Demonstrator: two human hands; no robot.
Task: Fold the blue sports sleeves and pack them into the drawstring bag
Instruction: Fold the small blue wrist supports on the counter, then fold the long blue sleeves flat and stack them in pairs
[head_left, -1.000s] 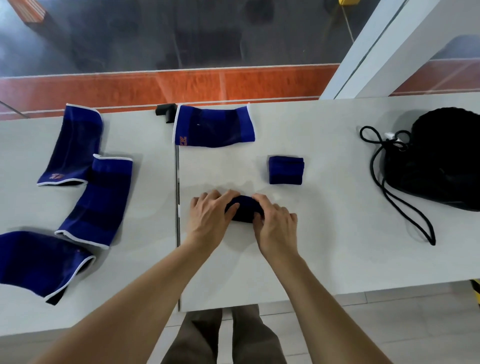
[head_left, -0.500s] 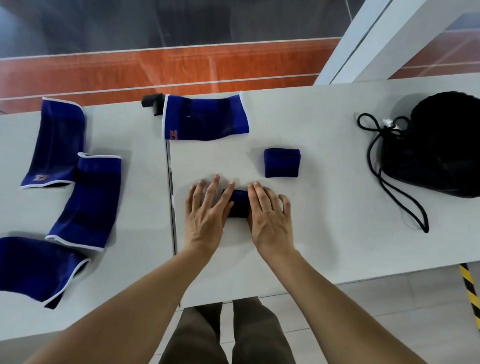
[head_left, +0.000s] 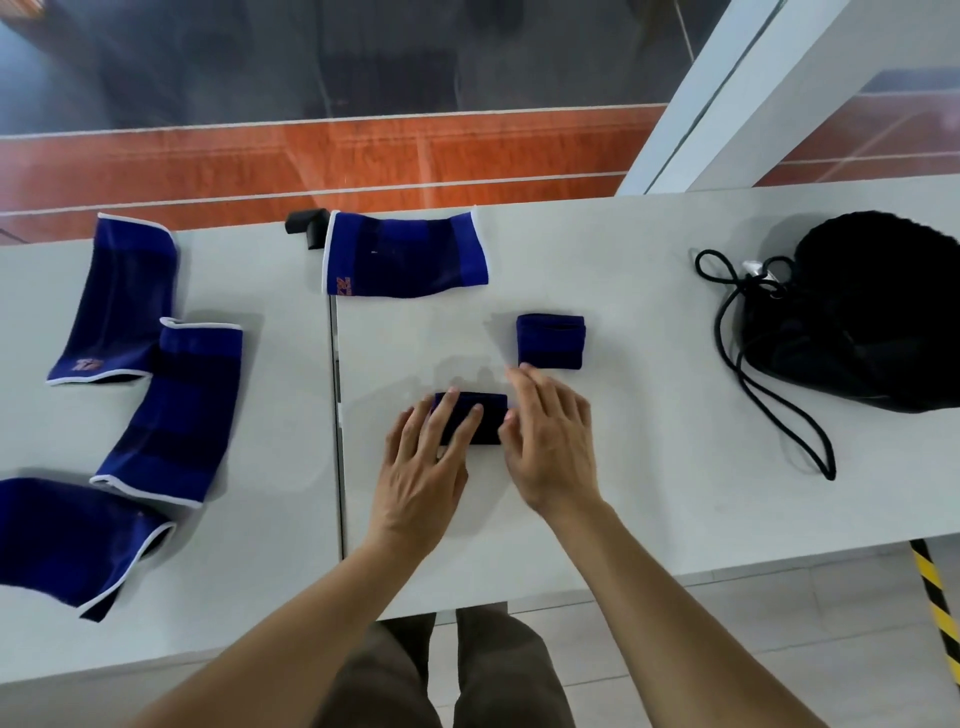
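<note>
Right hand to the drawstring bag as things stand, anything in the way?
Probably yes. The right hand is open and holds nothing, and only bare table and the bag's loose cord lie between it and the drawstring bag.

1. A folded sleeve (head_left: 470, 418), dark blue, is lying as a small compact rectangle mid-desk (head_left: 649, 467).
2. A second folded sleeve (head_left: 551, 343) is sitting just beyond it, to the right.
3. A flat sleeve (head_left: 408, 257), white-trimmed, is lying crosswise at the far edge.
4. Three unfolded sleeves (head_left: 176, 410) are lying flat at the left.
5. The black drawstring bag (head_left: 857, 322) is slumping at the right, its cord (head_left: 769, 415) trailing toward the near edge.
</note>
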